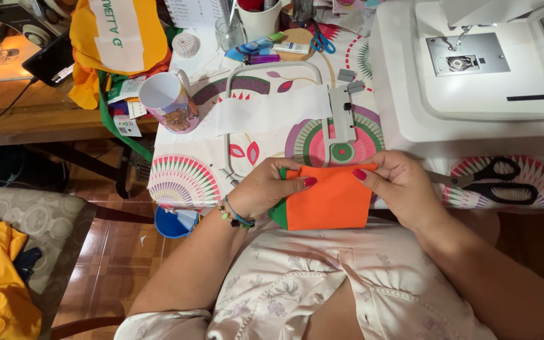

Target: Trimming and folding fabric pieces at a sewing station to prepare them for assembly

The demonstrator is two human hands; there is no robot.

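Observation:
An orange fabric piece [330, 200] with a green layer showing at its left edge hangs in front of my lap, at the table's near edge. My left hand [266, 187] pinches its upper left corner. My right hand [399, 184] pinches its upper right corner. Both thumbs press on the top edge. Just behind the fabric, an embroidery hoop [275, 69] with a white strip across it lies on the patterned tablecloth [184, 179].
A white sewing machine [480, 69] fills the right back. Black scissors [495, 181] lie at the right, near my right hand. A tipped mug [170, 102], a white cup [259, 19], blue scissors [322, 41] and yellow fabric [118, 44] sit at the back left.

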